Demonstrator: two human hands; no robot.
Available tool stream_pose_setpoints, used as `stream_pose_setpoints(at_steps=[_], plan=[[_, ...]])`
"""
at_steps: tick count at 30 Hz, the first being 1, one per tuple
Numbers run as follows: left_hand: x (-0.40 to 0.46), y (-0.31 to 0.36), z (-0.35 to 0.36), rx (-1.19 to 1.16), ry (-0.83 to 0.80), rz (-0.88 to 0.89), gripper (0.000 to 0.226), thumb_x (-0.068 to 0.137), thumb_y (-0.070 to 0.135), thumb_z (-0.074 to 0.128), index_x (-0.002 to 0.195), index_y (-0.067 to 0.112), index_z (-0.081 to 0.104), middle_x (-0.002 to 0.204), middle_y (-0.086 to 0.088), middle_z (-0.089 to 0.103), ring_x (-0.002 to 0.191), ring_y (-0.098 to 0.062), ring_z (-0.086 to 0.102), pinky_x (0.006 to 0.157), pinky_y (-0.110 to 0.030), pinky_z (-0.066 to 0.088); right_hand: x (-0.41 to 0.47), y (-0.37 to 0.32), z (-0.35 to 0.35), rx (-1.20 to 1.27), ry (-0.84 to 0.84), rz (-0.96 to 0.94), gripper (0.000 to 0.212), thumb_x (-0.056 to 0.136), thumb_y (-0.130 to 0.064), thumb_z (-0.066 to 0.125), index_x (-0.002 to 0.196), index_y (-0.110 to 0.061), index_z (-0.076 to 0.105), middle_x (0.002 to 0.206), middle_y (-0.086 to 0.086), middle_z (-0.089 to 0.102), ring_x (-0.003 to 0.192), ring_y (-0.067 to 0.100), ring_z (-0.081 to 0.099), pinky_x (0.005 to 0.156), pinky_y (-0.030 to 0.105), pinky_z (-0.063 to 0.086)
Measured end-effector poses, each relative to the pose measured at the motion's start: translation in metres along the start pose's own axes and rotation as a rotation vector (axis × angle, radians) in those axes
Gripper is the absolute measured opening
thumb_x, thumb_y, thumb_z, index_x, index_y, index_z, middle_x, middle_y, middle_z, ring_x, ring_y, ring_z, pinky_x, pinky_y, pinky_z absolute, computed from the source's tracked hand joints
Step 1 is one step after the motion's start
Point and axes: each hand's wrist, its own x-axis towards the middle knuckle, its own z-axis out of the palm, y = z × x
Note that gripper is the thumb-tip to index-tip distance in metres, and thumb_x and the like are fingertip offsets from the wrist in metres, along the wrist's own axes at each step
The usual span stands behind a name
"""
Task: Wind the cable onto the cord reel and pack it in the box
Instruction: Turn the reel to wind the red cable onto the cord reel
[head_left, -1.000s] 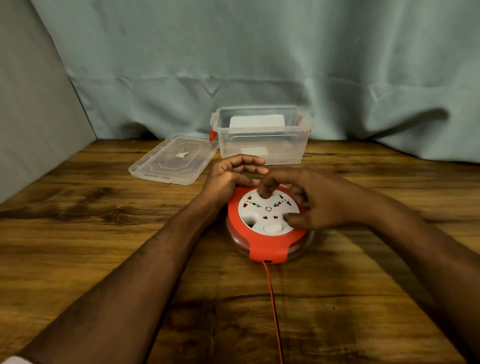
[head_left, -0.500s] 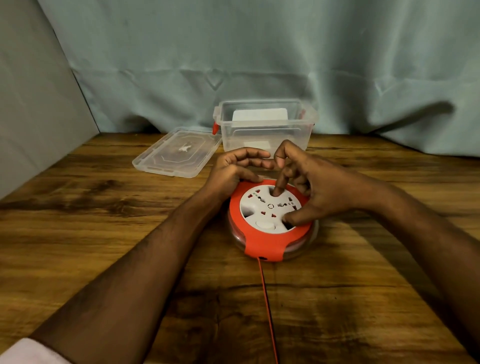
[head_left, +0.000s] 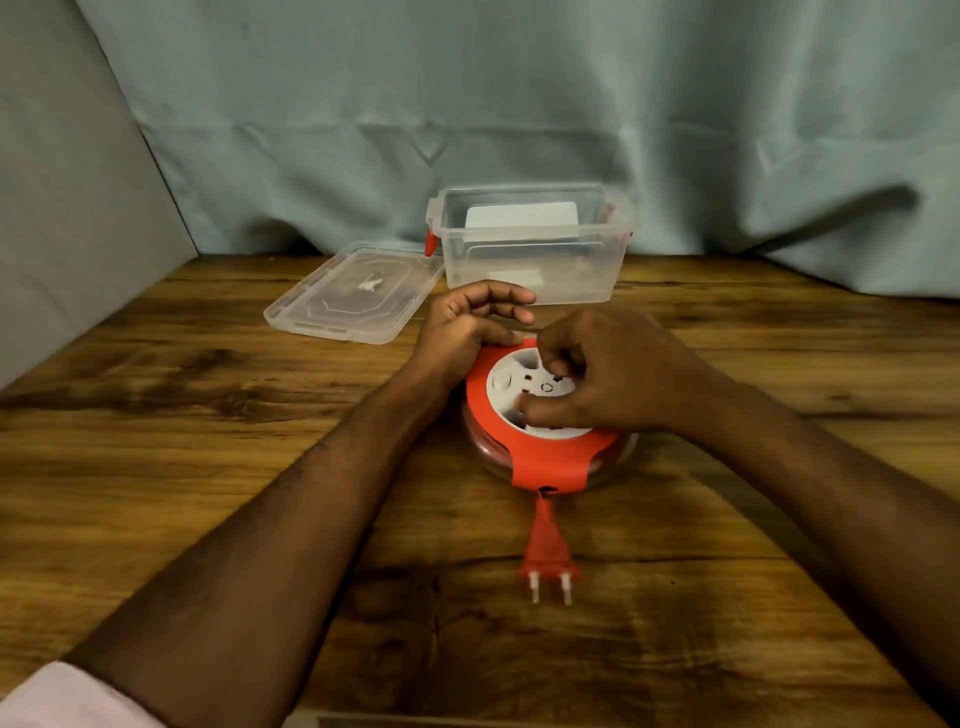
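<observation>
While your left hand (head_left: 467, 325) curls its fingers around the far left edge of the cord reel (head_left: 540, 421) and holds it, the thumb presses on the red rim. Your right hand (head_left: 608, 374) lies on top of the white socket plate (head_left: 524, 387). Its fingers are bent, with the fingertips and the thumb pushed into the hollows of the plate, so it grips the plate itself. The reel stands flat on the wooden table (head_left: 208, 415), in the middle, just in front of the box (head_left: 530, 244). Red windings are visible through the clear lower part of the reel. Only a very short piece of cable (head_left: 542, 501) comes out from the opening on the near side, and the red plug (head_left: 548, 556) lies on the table just beside this opening, with its two pins pointing toward you. The box is a clear plastic one with red latches; it stands open near the cloth backdrop (head_left: 519, 104), and something white is inside at its back wall. The clear lid (head_left: 353, 296) lies flat on the table, just beside the box on its left side. A light sleeve (head_left: 67, 696) shows at your left arm.
</observation>
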Motion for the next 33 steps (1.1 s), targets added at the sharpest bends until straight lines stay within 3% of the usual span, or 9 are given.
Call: stream_pose_setpoints(at_steps=[4, 8, 12, 16, 19, 21, 24, 27, 33], plan=[[0.001, -0.001, -0.002, 0.002, 0.008, -0.017, 0.044, 0.075, -0.025, 0.054, 0.101, 0.005, 0.071, 0.090, -0.010, 0.071, 0.085, -0.017, 0.070, 0.079, -0.027, 0.059, 0.001, 0.000, 0.006, -0.023, 0.023, -0.038, 0.048, 0.077, -0.064, 0.074, 0.060, -0.024, 0.053, 0.050, -0.010, 0.049, 0.054, 0.007, 0.052, 0.057, 0.031, 0.043], [0.002, 0.001, -0.004, -0.024, -0.038, -0.054, 0.047, 0.075, -0.024, 0.052, 0.109, 0.004, 0.070, 0.100, -0.015, 0.071, 0.090, -0.023, 0.072, 0.080, -0.029, 0.059, -0.005, 0.014, -0.008, 0.098, 0.001, -0.109, 0.022, 0.083, -0.042, 0.077, 0.099, -0.037, 0.064, 0.072, -0.018, 0.066, 0.065, 0.002, 0.061, 0.058, 0.022, 0.041], [0.000, 0.003, -0.004, -0.001, -0.072, -0.056, 0.048, 0.078, -0.024, 0.051, 0.117, 0.000, 0.066, 0.105, -0.014, 0.071, 0.091, -0.019, 0.073, 0.077, -0.026, 0.060, -0.002, 0.027, -0.018, 0.175, -0.166, -0.138, 0.054, 0.076, -0.027, 0.076, 0.122, -0.046, 0.055, 0.117, -0.024, 0.069, 0.082, 0.009, 0.066, 0.068, 0.037, 0.057], [-0.001, 0.003, -0.004, 0.010, -0.085, -0.050, 0.049, 0.078, -0.024, 0.051, 0.117, 0.003, 0.066, 0.102, -0.011, 0.073, 0.092, -0.019, 0.073, 0.076, -0.027, 0.059, -0.002, 0.033, -0.019, 0.202, -0.287, -0.090, 0.075, 0.079, -0.019, 0.085, 0.139, -0.043, 0.047, 0.126, -0.028, 0.067, 0.113, 0.006, 0.065, 0.088, 0.039, 0.058], [0.001, 0.002, -0.002, -0.041, -0.080, -0.056, 0.055, 0.077, -0.026, 0.052, 0.119, 0.006, 0.066, 0.108, -0.020, 0.071, 0.101, -0.031, 0.073, 0.081, -0.034, 0.060, 0.001, 0.038, -0.022, 0.336, -0.315, -0.035, 0.080, 0.074, -0.011, 0.090, 0.131, -0.033, 0.037, 0.119, -0.020, 0.073, 0.087, 0.000, 0.067, 0.074, 0.025, 0.056], [0.002, 0.001, -0.002, -0.038, -0.074, -0.056, 0.059, 0.077, -0.027, 0.052, 0.122, 0.008, 0.066, 0.108, -0.019, 0.072, 0.106, -0.035, 0.072, 0.087, -0.042, 0.060, 0.003, 0.038, -0.022, 0.369, -0.318, -0.003, 0.081, 0.070, -0.008, 0.093, 0.121, -0.028, 0.034, 0.113, -0.013, 0.076, 0.067, 0.002, 0.059, 0.061, 0.024, 0.053], [0.003, 0.002, -0.003, 0.015, -0.072, -0.042, 0.062, 0.076, -0.027, 0.053, 0.124, 0.012, 0.066, 0.107, -0.013, 0.074, 0.107, -0.030, 0.071, 0.089, -0.042, 0.058, 0.005, 0.034, -0.025, 0.390, -0.300, 0.042, 0.085, 0.062, -0.015, 0.100, 0.114, -0.026, 0.033, 0.105, -0.008, 0.079, 0.057, 0.002, 0.055, 0.053, 0.024, 0.050], [0.000, 0.002, 0.000, 0.025, -0.051, -0.023, 0.060, 0.077, -0.027, 0.053, 0.122, 0.010, 0.067, 0.107, -0.011, 0.074, 0.105, -0.025, 0.071, 0.080, -0.033, 0.060, 0.006, 0.027, -0.028, 0.303, -0.284, 0.084, 0.087, 0.056, -0.027, 0.102, 0.109, -0.027, 0.034, 0.096, -0.006, 0.080, 0.060, -0.003, 0.062, 0.052, 0.015, 0.046], [-0.006, -0.002, 0.009, 0.006, 0.070, 0.056, 0.052, 0.077, -0.020, 0.059, 0.115, 0.013, 0.071, 0.110, -0.015, 0.073, 0.103, -0.025, 0.071, 0.080, -0.030, 0.059, 0.000, 0.020, -0.024, 0.037, -0.176, 0.137, 0.074, 0.047, -0.069, 0.086, 0.094, -0.042, 0.036, 0.078, -0.012, 0.072, 0.070, 0.002, 0.061, 0.060, 0.037, 0.051]])
